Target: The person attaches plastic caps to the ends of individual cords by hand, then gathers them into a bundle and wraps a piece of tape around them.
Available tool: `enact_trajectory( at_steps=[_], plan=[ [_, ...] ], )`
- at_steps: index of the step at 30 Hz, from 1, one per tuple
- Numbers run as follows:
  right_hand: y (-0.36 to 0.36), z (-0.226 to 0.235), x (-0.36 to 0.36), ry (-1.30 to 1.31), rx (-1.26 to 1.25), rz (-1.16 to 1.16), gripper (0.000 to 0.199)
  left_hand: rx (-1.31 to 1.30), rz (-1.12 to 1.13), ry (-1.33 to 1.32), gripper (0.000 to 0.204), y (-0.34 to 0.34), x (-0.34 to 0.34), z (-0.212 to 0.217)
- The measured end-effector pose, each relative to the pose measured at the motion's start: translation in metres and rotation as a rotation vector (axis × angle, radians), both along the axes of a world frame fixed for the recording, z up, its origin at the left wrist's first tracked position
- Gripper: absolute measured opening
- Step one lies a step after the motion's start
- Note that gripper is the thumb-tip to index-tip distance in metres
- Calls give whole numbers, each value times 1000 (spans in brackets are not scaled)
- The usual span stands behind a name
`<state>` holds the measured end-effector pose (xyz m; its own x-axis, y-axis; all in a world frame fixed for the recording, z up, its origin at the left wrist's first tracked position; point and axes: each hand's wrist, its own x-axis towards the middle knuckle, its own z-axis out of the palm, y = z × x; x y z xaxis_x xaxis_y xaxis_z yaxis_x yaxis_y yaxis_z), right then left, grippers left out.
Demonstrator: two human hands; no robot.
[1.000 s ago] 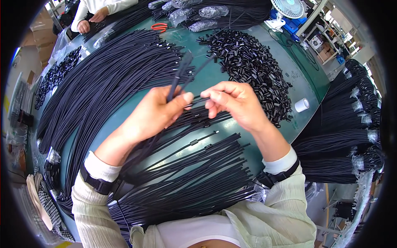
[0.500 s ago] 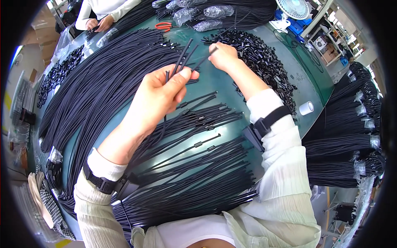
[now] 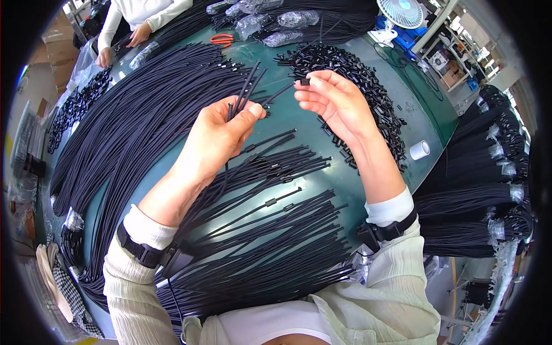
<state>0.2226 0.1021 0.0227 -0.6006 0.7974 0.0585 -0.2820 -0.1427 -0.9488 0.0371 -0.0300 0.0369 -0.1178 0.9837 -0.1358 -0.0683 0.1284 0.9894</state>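
Note:
My left hand [image 3: 221, 132] is closed around several thin black cords, whose ends stick up past the thumb. One cord [image 3: 280, 94] slants from that grip toward my right hand [image 3: 340, 106]. Thumb and forefinger of my right hand pinch a small black block-like piece [image 3: 305, 82] at this cord's far end; the other fingers are loosely curled. Whether the cord's tip is inside the piece cannot be made out. Behind the right hand spreads a heap of small black pieces [image 3: 374, 80]. Below both hands lie cords [image 3: 270, 201], a few with small black pieces on them.
A large bundle of black cords [image 3: 132, 109] covers the table's left. Orange-handled pliers [image 3: 222, 39] and plastic-wrapped bundles [image 3: 282, 38] are at the back. A white roll [image 3: 420, 150] stands right, near hanging cords [image 3: 471, 195]. A fan [image 3: 401, 12] and a co-worker [image 3: 138, 14] are beyond.
My right hand has drawn back from the heap's near edge and turned, now showing a small black piece between thumb and forefinger. My left hand keeps its hold on the cords.

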Motion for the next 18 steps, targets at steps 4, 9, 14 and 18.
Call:
enact_trajectory(
  at_steps=[4, 9, 14, 18],
  plan=[
    [-18, 7, 11, 56, -5, 30, 15, 20, -7, 71, 19, -2, 7, 2],
    [-26, 14, 19, -38, 174, 33, 12, 50, -24, 201, 19, -6, 12, 7],
    [-27, 23, 28, -140, 293, 119, 10, 36, -90, 253, 19, -10, 14, 12],
    [-32, 19, 26, -157, 382, 163, 10, 30, -161, 253, 21, -12, 17, 12]
  ],
)
